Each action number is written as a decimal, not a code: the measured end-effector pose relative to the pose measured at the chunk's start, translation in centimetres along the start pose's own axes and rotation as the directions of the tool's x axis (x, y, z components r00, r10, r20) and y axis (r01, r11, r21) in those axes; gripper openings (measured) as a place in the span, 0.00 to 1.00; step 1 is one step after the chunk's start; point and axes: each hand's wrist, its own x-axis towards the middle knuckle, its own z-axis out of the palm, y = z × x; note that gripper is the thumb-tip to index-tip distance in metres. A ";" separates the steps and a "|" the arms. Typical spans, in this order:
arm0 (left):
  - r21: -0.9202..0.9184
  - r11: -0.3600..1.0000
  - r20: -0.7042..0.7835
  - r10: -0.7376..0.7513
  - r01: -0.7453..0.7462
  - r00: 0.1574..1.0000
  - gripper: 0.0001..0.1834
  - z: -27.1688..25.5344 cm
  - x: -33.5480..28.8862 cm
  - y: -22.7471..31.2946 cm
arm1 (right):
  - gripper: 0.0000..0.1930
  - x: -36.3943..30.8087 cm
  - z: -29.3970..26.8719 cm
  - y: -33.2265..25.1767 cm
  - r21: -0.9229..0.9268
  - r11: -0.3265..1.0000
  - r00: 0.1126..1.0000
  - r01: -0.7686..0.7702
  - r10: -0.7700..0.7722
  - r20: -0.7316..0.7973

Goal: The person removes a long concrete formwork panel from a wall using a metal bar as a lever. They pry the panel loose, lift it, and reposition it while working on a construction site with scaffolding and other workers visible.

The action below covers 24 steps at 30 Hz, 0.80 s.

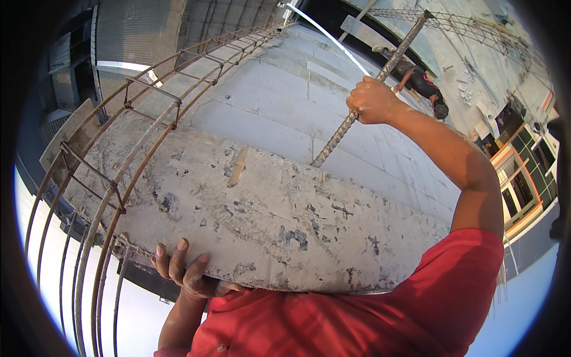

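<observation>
Here's the big pale concrete ledge (279, 208), scarred and patchy, stretching across the near side! Along its left runs a rusty rebar cage (173, 125). A co-worker (423, 85) bends far right. Now the ribbed bar (338, 135), slanting, low end at the ledge's far edge, right hand (370, 101) clamped round it! Left hand (191, 275), fingers apart, meets the near edge; whether it grips, can't tell.

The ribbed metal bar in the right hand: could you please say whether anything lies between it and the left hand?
Yes, the rough concrete ledge: the left hand touches its near edge, while the ribbed metal bar ends by its far edge. The rebar cage stands left of both.
</observation>
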 end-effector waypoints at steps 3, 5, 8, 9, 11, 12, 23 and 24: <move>0.012 1.000 0.006 -0.013 0.013 1.000 0.40 -0.1 0.0 0.1 | 0.01 1.7 1.8 0.9 0.039 0.998 0.999 0.046 -0.047 0.026; 0.025 1.000 0.025 -0.017 0.016 1.000 0.40 -0.2 -0.1 0.1 | 0.01 3.8 3.8 2.1 0.065 0.994 0.996 0.090 -0.090 0.010; -0.003 1.000 0.007 -0.018 0.018 1.000 0.40 -0.1 -0.3 0.0 | 0.03 6.6 6.7 3.4 0.114 0.989 0.995 0.096 -0.097 0.005; -0.012 1.000 -0.005 -0.027 0.027 1.000 0.40 0.0 -0.5 0.0 | 0.03 7.5 7.5 3.6 0.168 0.983 0.996 0.081 -0.075 -0.044; -0.005 1.000 -0.009 -0.017 0.016 1.000 0.40 0.2 -0.7 0.0 | 0.04 9.5 8.9 3.3 0.258 0.966 0.998 0.010 0.008 -0.066; 0.000 1.000 -0.022 -0.020 0.020 1.000 0.40 0.2 -0.8 0.0 | 0.04 10.4 9.4 2.9 0.256 0.966 0.992 0.043 -0.011 -0.126; -0.004 1.000 0.002 -0.016 0.016 1.000 0.40 0.0 -0.6 0.3 | 0.07 19.3 8.1 -4.5 0.330 0.933 0.986 0.148 -0.112 -0.124; -0.004 1.000 -0.006 -0.009 0.008 1.000 0.40 -0.1 -0.5 0.3 | 0.07 19.6 7.5 -4.7 0.323 0.934 0.987 0.149 -0.119 -0.110</move>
